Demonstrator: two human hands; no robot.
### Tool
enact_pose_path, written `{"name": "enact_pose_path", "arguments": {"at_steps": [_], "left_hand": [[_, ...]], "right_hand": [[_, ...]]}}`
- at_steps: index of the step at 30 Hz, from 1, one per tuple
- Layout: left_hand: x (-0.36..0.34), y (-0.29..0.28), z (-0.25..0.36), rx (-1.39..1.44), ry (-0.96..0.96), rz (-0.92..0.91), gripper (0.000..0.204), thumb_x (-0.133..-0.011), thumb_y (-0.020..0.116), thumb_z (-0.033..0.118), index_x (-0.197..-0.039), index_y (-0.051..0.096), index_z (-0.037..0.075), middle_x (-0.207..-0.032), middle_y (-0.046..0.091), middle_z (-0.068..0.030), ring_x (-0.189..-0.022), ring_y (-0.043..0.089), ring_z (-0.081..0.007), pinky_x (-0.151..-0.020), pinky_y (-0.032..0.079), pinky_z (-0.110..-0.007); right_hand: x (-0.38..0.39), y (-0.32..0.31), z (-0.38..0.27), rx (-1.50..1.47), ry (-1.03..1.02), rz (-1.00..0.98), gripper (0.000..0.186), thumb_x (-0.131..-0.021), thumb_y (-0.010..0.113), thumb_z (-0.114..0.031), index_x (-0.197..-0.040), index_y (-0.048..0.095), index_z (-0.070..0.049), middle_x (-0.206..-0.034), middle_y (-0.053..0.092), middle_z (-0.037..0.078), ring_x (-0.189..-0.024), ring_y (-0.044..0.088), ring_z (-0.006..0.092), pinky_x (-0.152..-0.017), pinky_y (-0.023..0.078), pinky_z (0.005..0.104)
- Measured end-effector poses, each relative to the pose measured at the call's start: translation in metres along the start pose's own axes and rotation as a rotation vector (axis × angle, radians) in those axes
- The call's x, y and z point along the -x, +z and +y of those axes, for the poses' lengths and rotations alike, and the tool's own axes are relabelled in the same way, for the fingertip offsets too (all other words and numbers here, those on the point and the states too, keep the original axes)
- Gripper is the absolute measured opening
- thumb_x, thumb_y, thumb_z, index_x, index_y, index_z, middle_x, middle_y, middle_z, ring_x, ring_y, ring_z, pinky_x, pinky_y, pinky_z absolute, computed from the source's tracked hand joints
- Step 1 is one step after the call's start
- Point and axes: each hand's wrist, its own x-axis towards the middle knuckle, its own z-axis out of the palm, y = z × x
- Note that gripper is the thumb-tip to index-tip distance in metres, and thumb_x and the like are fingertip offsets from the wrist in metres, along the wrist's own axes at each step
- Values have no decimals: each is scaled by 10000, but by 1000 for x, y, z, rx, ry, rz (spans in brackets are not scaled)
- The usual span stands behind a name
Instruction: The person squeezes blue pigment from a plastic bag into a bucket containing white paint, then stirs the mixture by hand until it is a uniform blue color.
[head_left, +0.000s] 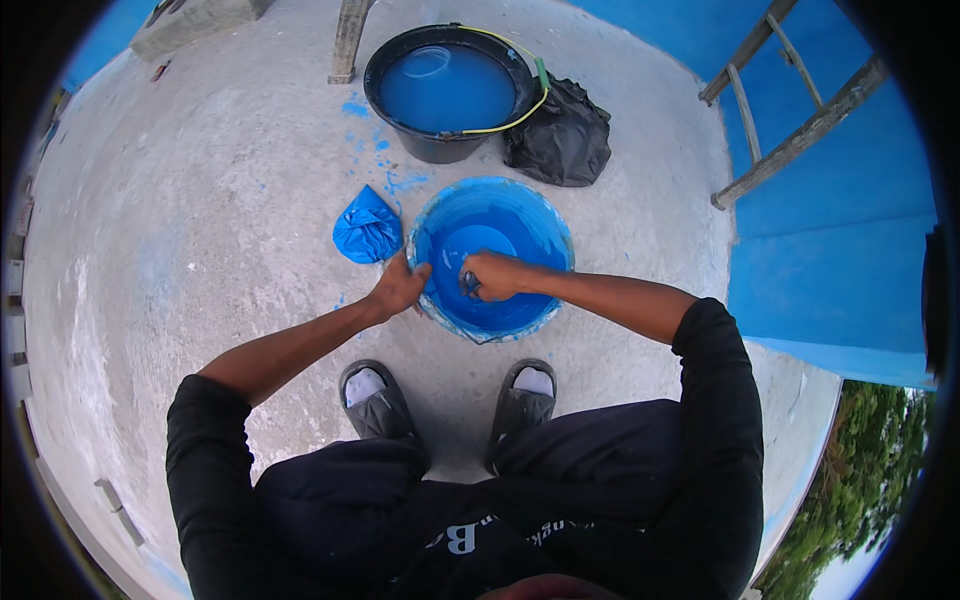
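A bucket (548, 232) of blue paint stands on the concrete floor in front of my sandalled feet. My left hand (403, 284) grips the left side of its rim. My right hand (490, 276) is down inside the bucket, closed on a small greyish thing that I cannot make out, near the paint's surface. Just left of the bucket lies a crumpled blue plastic bag (365, 228), close to my left hand.
Behind the bucket stands a black tub (430, 150) of bluish liquid with a yellow-corded handle, beside a black plastic bag (560, 135). A wooden ladder (840, 105) leans on the blue wall at right. A wooden post (345, 40) and concrete block (170, 22) are farther back.
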Motion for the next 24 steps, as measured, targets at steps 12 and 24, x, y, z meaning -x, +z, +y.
{"name": "enact_pose_path", "arguments": {"at_steps": [12,24], "left_hand": [[-19,-2,-35,-123,59,69,459,-968,447,177,-1362,336,-31,-1005,629,-175,-719,676,-234,-503,580,-344],[-1,2,0,-5,-16,7,464,-967,455,192,-1350,336,-41,-995,631,-174,-718,675,-235,-518,579,-347]], "right_hand": [[13,16,4,527,141,50,166,-717,627,46,-868,689,21,-818,679,220,-770,681,356,-652,532,470],[1,-20,-2,176,359,183,212,-740,615,50,-937,692,26,-867,694,196,-893,671,353,-750,536,464]]}}
